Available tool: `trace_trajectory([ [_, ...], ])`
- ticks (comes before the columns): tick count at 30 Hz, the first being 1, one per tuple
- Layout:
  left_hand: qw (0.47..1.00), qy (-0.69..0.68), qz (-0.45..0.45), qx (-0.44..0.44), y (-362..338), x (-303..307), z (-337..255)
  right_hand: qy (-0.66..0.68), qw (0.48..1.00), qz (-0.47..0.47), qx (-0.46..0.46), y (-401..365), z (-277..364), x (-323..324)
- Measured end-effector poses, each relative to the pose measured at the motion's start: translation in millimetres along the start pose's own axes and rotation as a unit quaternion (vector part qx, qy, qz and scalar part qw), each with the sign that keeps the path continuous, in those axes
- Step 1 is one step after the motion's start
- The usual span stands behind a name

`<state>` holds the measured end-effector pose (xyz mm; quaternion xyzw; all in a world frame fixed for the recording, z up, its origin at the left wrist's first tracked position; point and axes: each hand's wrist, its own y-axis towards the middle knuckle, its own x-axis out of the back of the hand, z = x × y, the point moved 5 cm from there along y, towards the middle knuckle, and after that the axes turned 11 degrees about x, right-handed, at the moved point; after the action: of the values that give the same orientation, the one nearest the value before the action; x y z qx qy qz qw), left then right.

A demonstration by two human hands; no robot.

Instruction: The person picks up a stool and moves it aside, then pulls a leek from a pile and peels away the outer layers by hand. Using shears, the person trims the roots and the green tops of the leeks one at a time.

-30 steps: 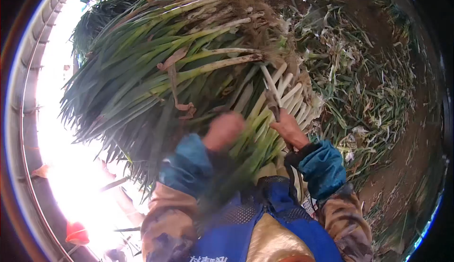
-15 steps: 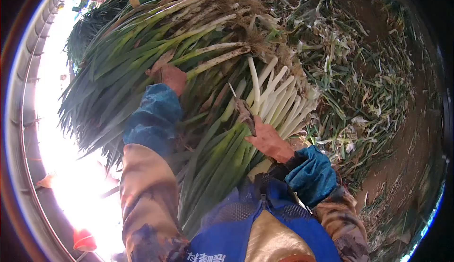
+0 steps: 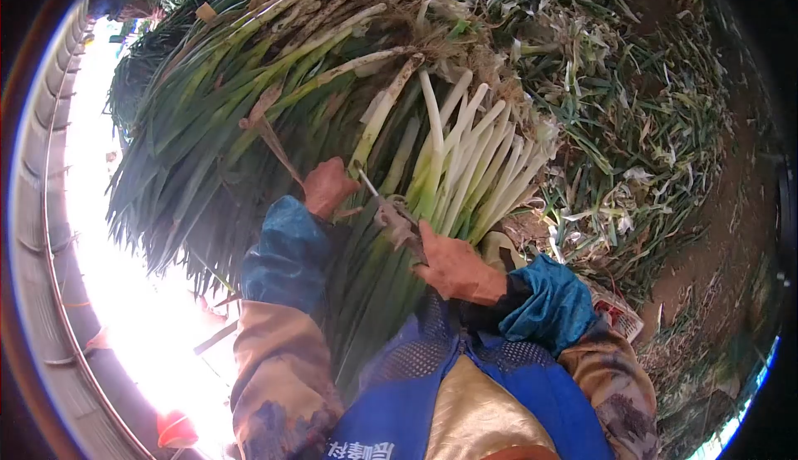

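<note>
A big heap of green onions (image 3: 249, 86) with muddy roots fills the upper left. Beside it lies a row of cleaned white stalks (image 3: 478, 157). My left hand (image 3: 328, 187) is closed on one dirty green onion (image 3: 378, 119) drawn from the heap, gripping it where the white stem meets the leaves. My right hand (image 3: 453, 267) grips a small knife (image 3: 386, 206) whose blade points up toward that stalk, close to my left hand. Both forearms wear blue sleeve covers.
Trimmed leaves and peelings (image 3: 632, 127) litter the soil on the right. A blue apron (image 3: 449, 402) covers my lap. Bright glare and a curved frame (image 3: 50, 211) run along the left edge. A printed packet (image 3: 619, 314) lies by my right elbow.
My left hand reached up into the heap, then came back down toward me with one onion. My right hand with the knife shifted slightly lower and left.
</note>
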<state>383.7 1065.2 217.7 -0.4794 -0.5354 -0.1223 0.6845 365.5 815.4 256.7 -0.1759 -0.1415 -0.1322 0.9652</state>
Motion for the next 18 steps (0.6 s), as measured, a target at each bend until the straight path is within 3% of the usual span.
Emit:
trace_trajectory([
  [7, 0.998, 0.026, 0.047, 0.013, -0.8, 4.4, -11.0, -0.034, 0.998, -0.047, -0.014, -9.8, -6.7, -1.6],
  [12, 0.995, -0.036, 0.098, -0.005, -2.3, 0.6, -13.1, -0.045, 0.992, -0.109, -0.054, 24.3, -51.7, 31.5],
  [13, 0.996, -0.058, 0.025, -0.056, -6.7, 4.9, -18.4, -0.075, 0.984, -0.152, -0.052, 28.7, -56.6, 41.8],
  [16, 0.993, -0.056, 0.107, -0.011, -4.4, -5.0, -22.7, -0.090, 0.978, -0.188, -0.026, 34.0, -60.4, 54.3],
  [18, 0.990, -0.074, 0.118, 0.007, -3.6, -11.2, -21.8, -0.082, 0.984, -0.151, -0.051, 32.3, -56.3, 51.5],
])
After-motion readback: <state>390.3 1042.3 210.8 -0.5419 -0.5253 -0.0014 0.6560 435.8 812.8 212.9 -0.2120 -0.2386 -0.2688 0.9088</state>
